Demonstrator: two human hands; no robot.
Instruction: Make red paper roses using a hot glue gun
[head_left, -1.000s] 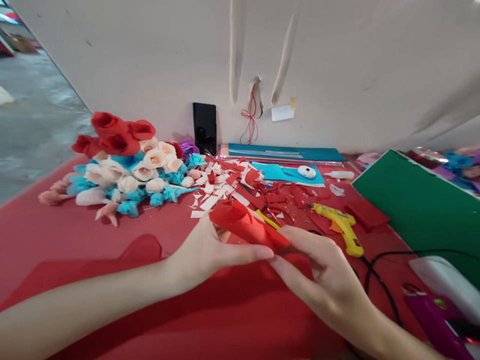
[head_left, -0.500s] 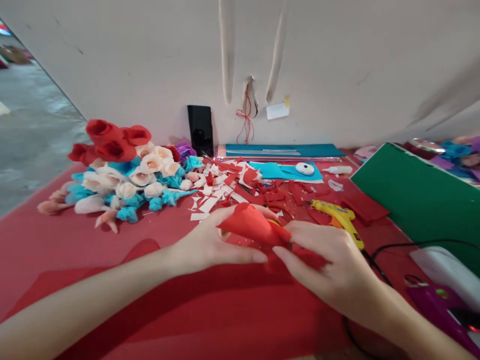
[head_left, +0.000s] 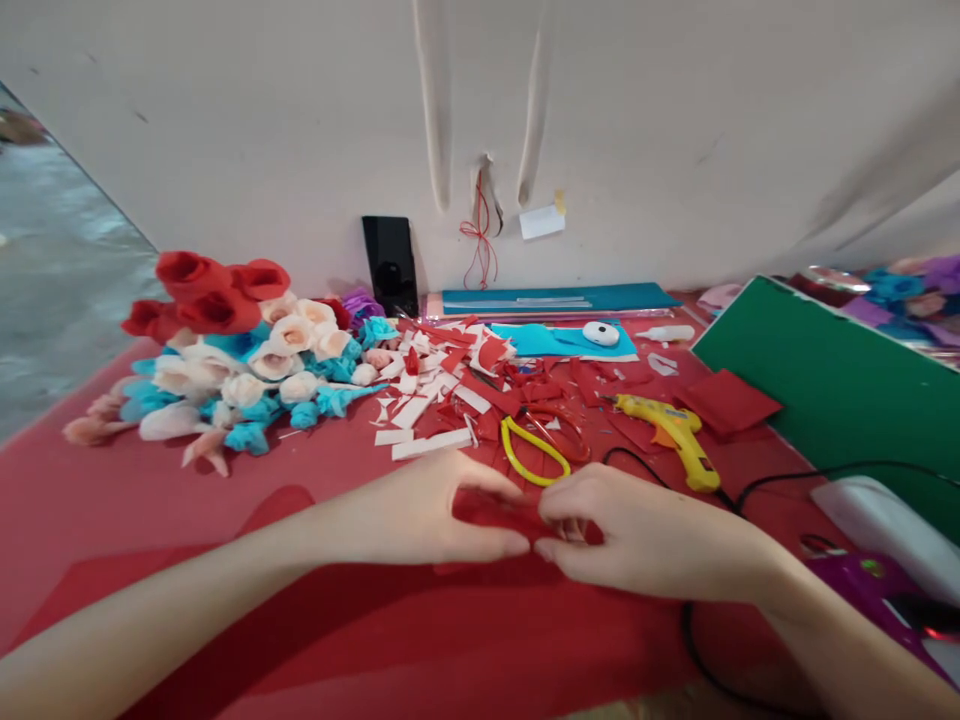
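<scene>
A piece of red paper (head_left: pixel 491 508) lies between my two hands, low over the red sheet (head_left: pixel 420 640) on the table. My left hand (head_left: pixel 427 515) curls round it, thumb below and fingers above. My right hand (head_left: pixel 637 530) is closed in a pinch at the paper's right end; its fingertips nearly meet my left thumb. Part of the paper is hidden by the fingers. Just beyond my hands rest scissors (head_left: pixel 534 455) with a yellow and a red handle loop, their blades partly covered by paper scraps (head_left: pixel 435 400).
Paper flowers (head_left: pixel 247 350) are heaped at the left. A yellow glue gun (head_left: pixel 675 435) with a black cord lies right of the scissors, before a green board (head_left: pixel 840 370). A phone (head_left: pixel 390 265) leans on the wall. A purple device (head_left: pixel 870 600) sits at the right edge.
The raised, curved red paper has come down between my hands and no longer hides the scissors. My right hand has turned flatter, and the view has shifted slightly.
</scene>
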